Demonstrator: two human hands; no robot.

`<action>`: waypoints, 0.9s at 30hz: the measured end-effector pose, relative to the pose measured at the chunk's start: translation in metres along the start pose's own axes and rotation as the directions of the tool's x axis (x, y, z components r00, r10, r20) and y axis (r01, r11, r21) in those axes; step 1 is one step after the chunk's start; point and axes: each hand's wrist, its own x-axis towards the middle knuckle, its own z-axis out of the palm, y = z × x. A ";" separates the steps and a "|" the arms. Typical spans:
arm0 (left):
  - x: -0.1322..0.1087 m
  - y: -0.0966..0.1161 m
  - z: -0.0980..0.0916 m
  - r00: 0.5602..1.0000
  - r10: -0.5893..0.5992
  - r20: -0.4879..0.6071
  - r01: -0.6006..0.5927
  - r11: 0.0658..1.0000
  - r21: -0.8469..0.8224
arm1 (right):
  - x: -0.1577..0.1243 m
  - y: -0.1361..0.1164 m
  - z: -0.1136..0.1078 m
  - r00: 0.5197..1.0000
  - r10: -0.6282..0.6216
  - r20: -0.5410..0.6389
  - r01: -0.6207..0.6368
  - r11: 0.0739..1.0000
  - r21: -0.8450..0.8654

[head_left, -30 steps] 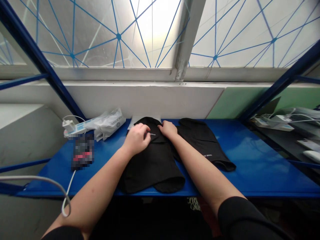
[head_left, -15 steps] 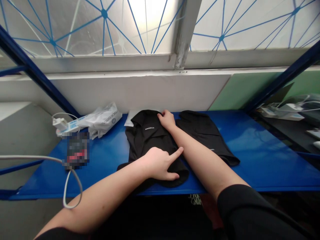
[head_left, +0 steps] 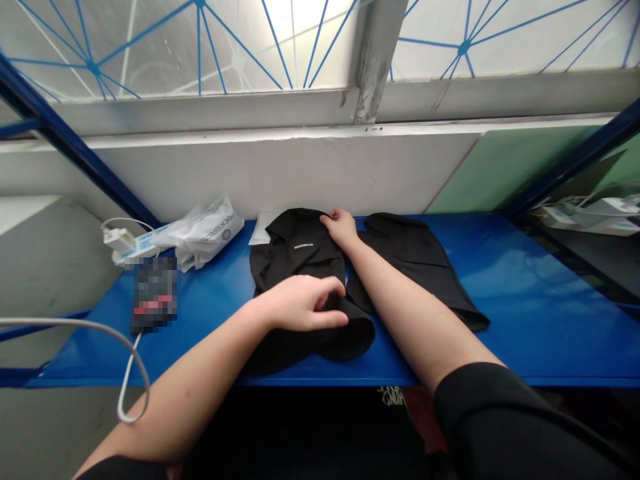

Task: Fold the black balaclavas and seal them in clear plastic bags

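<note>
A black fabric garment [head_left: 300,257] with a small white ROCKBROS print lies rumpled on the blue table [head_left: 530,287]. At its upper right edge, my right hand [head_left: 341,228] pinches the cloth between thumb and fingers. My left hand [head_left: 300,303] is over the garment's lower part, thumb and curved index finger apart, the other fingers mostly hidden. The garment's lower right end bulges into a rounded loop beside the left thumb. Another black fabric piece [head_left: 415,247] lies flatter on the right, partly behind my right forearm.
At the left are a white plastic bag [head_left: 205,233], a power strip [head_left: 131,247] and a blurred-out device [head_left: 155,293] with a white cable [head_left: 133,373]. A white packet [head_left: 261,228] lies behind the garment. Blue metal posts [head_left: 75,147] flank the table; a wall stands behind.
My left index finger was pointing out to the right and is now curved in; that hand has shifted slightly left. The garment's lower end has moved a little. My right hand stays at the upper edge.
</note>
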 end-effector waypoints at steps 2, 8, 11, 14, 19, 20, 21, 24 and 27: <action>-0.009 -0.017 -0.016 0.972 -0.163 -0.168 0.171 0.985 0.034 | 0.001 0.002 0.000 0.998 0.011 -0.062 -0.007 0.998 0.061; -0.022 -0.068 -0.031 0.844 -0.529 -0.087 0.510 0.740 0.438 | 0.000 0.004 0.002 0.992 0.033 -0.122 -0.018 0.992 0.123; -0.020 -0.065 -0.027 0.771 -0.605 -0.198 0.612 0.619 0.493 | 0.000 0.004 0.005 0.990 0.029 -0.135 -0.016 0.995 0.094; -0.010 -0.034 -0.015 0.799 -0.537 -0.271 0.590 0.608 0.532 | 0.000 0.004 0.007 0.989 0.025 -0.144 -0.016 0.998 0.064; 0.022 0.028 0.027 0.983 -0.179 -0.050 0.184 0.908 0.377 | -0.001 0.005 0.006 0.989 0.015 -0.144 -0.005 0.998 0.069; 0.028 0.034 0.035 0.984 -0.178 -0.023 0.174 0.914 0.368 | -0.001 0.005 0.006 0.990 0.020 -0.139 -0.009 0.997 0.075; 0.033 0.037 0.041 0.983 -0.184 -0.009 0.175 0.918 0.356 | 0.000 0.005 0.006 0.991 0.026 -0.131 -0.015 0.996 0.085; 0.042 0.035 0.048 0.976 -0.218 -0.022 0.214 0.928 0.305 | 0.001 0.006 0.006 0.993 0.050 -0.111 -0.034 0.990 0.138; 0.043 0.026 0.045 0.972 -0.229 -0.059 0.236 0.939 0.251 | 0.002 0.007 0.006 0.989 0.083 -0.126 -0.058 0.980 0.188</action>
